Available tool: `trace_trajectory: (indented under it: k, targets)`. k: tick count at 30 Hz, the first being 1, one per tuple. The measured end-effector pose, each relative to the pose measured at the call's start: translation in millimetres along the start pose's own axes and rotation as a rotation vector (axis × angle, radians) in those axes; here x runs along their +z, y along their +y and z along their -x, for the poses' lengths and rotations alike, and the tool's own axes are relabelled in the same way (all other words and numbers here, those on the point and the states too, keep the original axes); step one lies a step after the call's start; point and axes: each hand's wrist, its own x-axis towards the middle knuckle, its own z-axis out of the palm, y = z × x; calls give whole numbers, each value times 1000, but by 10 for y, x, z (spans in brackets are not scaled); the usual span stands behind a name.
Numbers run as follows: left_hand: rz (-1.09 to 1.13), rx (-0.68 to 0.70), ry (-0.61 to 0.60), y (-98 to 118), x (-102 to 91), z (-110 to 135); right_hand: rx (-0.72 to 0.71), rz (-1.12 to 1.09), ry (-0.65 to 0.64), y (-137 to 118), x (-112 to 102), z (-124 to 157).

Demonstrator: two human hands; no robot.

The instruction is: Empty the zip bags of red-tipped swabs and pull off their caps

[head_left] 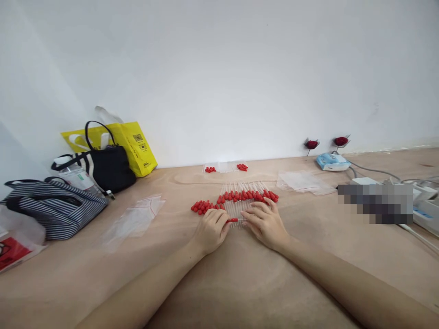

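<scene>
My left hand [212, 228] is closed, its fingertips pinching a small red rubber bulb [233, 220]. Close by on the right, my right hand [265, 224] grips a thin clear tube, its end meeting the bulb; whether it sits inside the bulb I cannot tell. Beneath and between the hands lie several bare clear tubes [235, 209] side by side. Just beyond them is a row of red-bulbed droppers [247, 195], their clear stems pointing to the wall. A pile of loose red bulbs [200, 207] rests beyond my left hand.
Flat clear bags [137, 221] lie on the left, more clear bags [303, 182] on the right. Small bags with red bulbs [242, 167] are near the wall. A striped bag [61, 205], black bag [113, 169] and yellow bag [137, 146] stand left. A blue packet [332, 161] and cables sit right.
</scene>
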Motion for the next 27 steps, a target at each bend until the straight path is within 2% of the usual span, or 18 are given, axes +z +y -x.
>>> trace_trajectory:
  k: [8,14,27]
  targets:
    - [70,76,16,-8,-1,-44,-32,-82,29,-2,14,-6]
    - [97,74,75,-28,37,-32,-51,-96,16,-4,26,-6]
    - [78,76,2,-8,-9,-14,-82,-131,-2,-14,-46,3]
